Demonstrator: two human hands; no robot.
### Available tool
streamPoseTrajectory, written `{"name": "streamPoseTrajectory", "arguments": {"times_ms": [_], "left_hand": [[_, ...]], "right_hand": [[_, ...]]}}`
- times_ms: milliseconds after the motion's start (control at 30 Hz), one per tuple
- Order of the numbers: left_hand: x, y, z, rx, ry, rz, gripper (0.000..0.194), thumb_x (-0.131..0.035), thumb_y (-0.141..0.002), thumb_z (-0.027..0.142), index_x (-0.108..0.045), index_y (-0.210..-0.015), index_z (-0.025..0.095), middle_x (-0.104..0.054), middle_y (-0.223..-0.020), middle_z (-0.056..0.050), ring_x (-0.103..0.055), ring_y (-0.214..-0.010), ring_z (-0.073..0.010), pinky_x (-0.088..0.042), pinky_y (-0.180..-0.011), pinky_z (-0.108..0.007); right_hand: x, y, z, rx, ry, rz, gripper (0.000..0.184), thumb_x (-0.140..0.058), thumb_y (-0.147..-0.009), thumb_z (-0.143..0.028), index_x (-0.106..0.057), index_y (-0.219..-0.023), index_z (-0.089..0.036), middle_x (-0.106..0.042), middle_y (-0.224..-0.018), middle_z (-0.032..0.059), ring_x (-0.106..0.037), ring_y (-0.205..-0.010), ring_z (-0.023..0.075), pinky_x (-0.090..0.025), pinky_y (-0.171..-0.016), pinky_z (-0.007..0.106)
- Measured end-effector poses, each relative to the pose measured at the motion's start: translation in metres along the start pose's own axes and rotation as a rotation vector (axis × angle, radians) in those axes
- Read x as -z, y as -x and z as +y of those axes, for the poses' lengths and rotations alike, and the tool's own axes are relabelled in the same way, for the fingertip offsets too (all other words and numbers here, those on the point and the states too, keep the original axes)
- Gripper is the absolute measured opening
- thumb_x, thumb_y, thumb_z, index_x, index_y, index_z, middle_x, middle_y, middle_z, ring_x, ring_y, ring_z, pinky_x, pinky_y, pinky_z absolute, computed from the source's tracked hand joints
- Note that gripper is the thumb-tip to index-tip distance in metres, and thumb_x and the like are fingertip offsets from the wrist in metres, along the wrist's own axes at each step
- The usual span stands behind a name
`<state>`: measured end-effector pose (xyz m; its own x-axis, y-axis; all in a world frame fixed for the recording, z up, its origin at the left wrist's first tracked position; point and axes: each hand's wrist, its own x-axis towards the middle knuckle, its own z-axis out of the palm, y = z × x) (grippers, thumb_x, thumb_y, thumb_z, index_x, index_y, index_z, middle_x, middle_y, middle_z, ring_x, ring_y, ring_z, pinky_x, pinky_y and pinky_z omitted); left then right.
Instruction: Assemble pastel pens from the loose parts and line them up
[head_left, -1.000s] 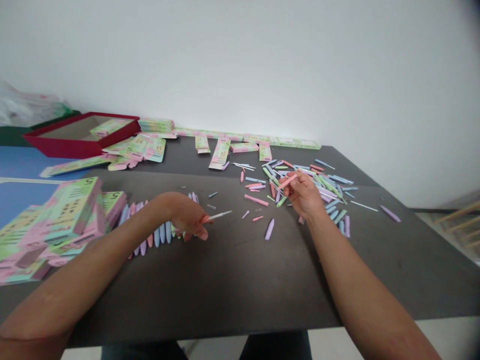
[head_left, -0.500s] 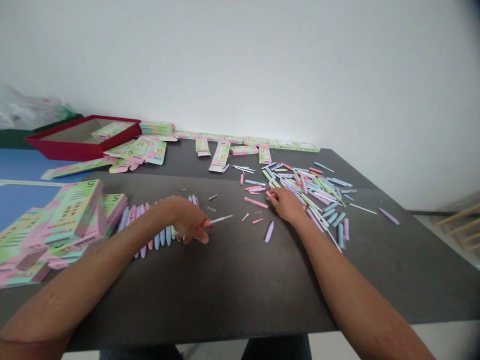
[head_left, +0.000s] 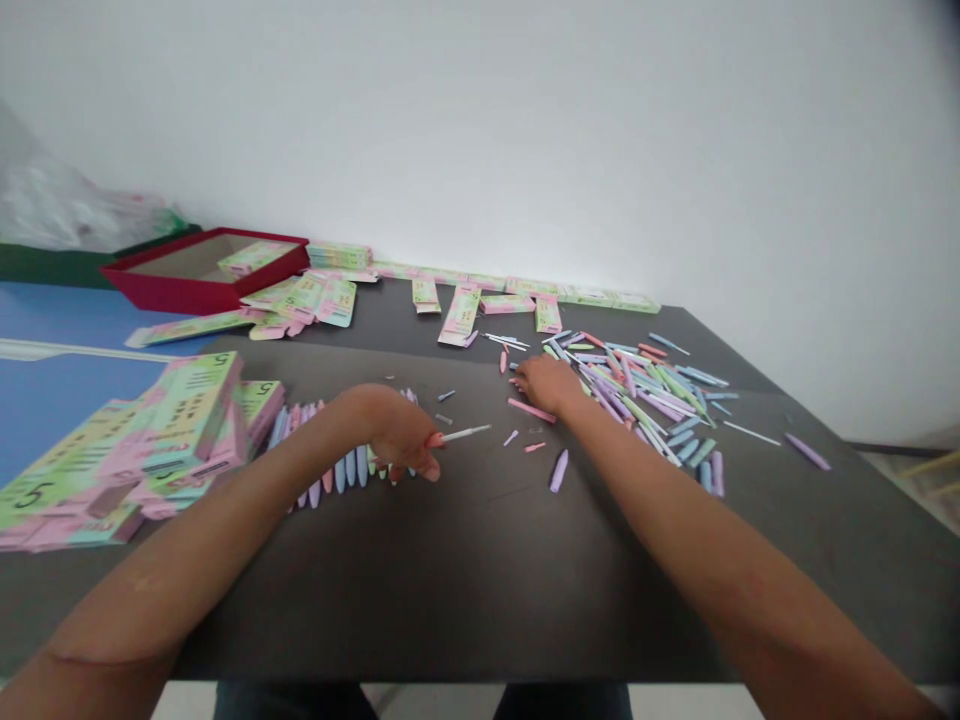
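While in left fingers (head_left: pixel 430 468), refill (head_left: pixel 466 433) rightward.

A shallow, open red box with a grey lining (head_left: pixel 176 293) sits toward the far left corner of the dark grey, matte table (head_left: pixel 480 600). A crumpled clear plastic bag (head_left: pixel 75 210) lies behind it. Pink-and-green cardboard cartons (head_left: pixel 592 296) line the far edge, against the plain white wall (head_left: pixel 480 130); a stack of similar cartons (head_left: pixel 202 390) stands toward the left edge.
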<state>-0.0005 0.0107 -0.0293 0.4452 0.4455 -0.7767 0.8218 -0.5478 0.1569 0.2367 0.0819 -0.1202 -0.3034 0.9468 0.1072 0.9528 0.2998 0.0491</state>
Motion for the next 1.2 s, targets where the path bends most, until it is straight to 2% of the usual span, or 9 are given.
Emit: {"name": "streamPoseTrajectory", "arguments": {"times_ms": [167,333,433,567,667,733,800,967,1200], "left_hand": [[0.002,0.004,-0.003,0.019,0.002,0.034,0.032,-0.05,-0.083,0.043,-0.069,-0.083,0.018,-0.074,-0.084,-0.007,-0.062,-0.064,-0.0159,-0.041,-0.057,-0.024],[0.002,0.004,0.0,-0.012,-0.012,0.013,0.034,-0.049,-0.084,0.043,-0.07,-0.086,0.017,-0.074,-0.085,-0.009,-0.062,-0.065,-0.0173,-0.042,-0.058,-0.026],[0.001,0.006,0.002,-0.012,-0.012,0.011,0.033,-0.049,-0.085,0.042,-0.069,-0.09,0.017,-0.074,-0.086,-0.009,-0.063,-0.067,-0.0179,-0.042,-0.057,-0.026],[0.002,0.005,-0.001,-0.013,-0.018,0.008,0.032,-0.049,-0.085,0.041,-0.069,-0.09,0.017,-0.073,-0.086,-0.009,-0.064,-0.068,-0.017,-0.043,-0.057,-0.024],[0.003,0.003,-0.004,-0.014,-0.015,0.01,0.033,-0.048,-0.086,0.041,-0.068,-0.091,0.016,-0.073,-0.086,-0.009,-0.064,-0.068,-0.0162,-0.043,-0.055,-0.022],[0.003,0.001,-0.004,-0.012,-0.01,0.006,0.032,-0.048,-0.086,0.04,-0.068,-0.093,0.016,-0.073,-0.086,-0.009,-0.063,-0.068,-0.0158,-0.042,-0.053,-0.021],[0.003,0.0,-0.003,-0.009,-0.005,-0.01,0.031,-0.048,-0.086,0.04,-0.067,-0.093,0.016,-0.073,-0.087,-0.01,-0.063,-0.067,-0.0156,-0.042,-0.052,-0.021],[0.001,-0.003,0.0,0.02,0.014,-0.031,0.03,-0.048,-0.085,0.039,-0.068,-0.09,0.016,-0.073,-0.088,-0.01,-0.062,-0.065,-0.0153,-0.042,-0.052,-0.021],[0.0,-0.004,0.0,0.001,0.057,-0.045,0.032,-0.049,-0.084,0.039,-0.069,-0.086,0.015,-0.073,-0.087,-0.012,-0.061,-0.063,-0.0175,-0.043,-0.055,-0.025]], "right_hand": [[-0.009,0.001,-0.002,0.015,0.0,0.006,0.025,-0.042,-0.089,-0.027,-0.063,-0.095,-0.015,-0.062,-0.103,0.0175,-0.052,-0.098,0.0296,-0.038,-0.077,0.039],[-0.011,0.004,0.006,-0.015,-0.02,0.033,0.021,-0.045,-0.087,-0.028,-0.059,-0.099,-0.018,-0.061,-0.1,0.014,-0.053,-0.094,0.0277,-0.039,-0.073,0.036],[-0.006,0.008,0.008,-0.043,-0.104,0.155,0.017,-0.046,-0.087,-0.028,-0.059,-0.094,-0.019,-0.06,-0.096,0.0124,-0.052,-0.092,0.0257,-0.038,-0.075,0.035],[0.012,0.027,0.0,-0.143,-0.547,0.451,0.01,-0.05,-0.083,-0.027,-0.055,-0.08,-0.019,-0.059,-0.08,0.0061,-0.053,-0.076,0.0194,-0.041,-0.071,0.032],[0.026,0.048,-0.017,-0.172,-1.171,0.432,0.01,-0.051,-0.082,-0.027,-0.048,-0.075,-0.021,-0.058,-0.065,-0.0005,-0.054,-0.06,0.0143,-0.043,-0.061,0.028],[0.032,0.063,-0.031,-0.145,-1.569,0.391,0.012,-0.054,-0.081,-0.029,-0.046,-0.076,-0.022,-0.061,-0.067,-0.0011,-0.057,-0.061,0.0133,-0.046,-0.06,0.027],[0.035,0.075,-0.045,-0.098,-1.812,0.327,0.017,-0.059,-0.08,-0.033,-0.046,-0.077,-0.022,-0.063,-0.071,-0.0008,-0.059,-0.061,0.0124,-0.048,-0.06,0.026],[0.034,0.093,-0.068,0.048,-2.009,0.272,0.022,-0.063,-0.078,-0.034,-0.046,-0.085,-0.022,-0.068,-0.079,0.0012,-0.065,-0.069,0.0149,-0.053,-0.062,0.029],[0.036,0.099,-0.08,0.064,-2.054,0.297,0.019,-0.061,-0.081,-0.033,-0.045,-0.087,-0.022,-0.069,-0.083,0.0014,-0.067,-0.072,0.0152,-0.054,-0.065,0.029]]}}
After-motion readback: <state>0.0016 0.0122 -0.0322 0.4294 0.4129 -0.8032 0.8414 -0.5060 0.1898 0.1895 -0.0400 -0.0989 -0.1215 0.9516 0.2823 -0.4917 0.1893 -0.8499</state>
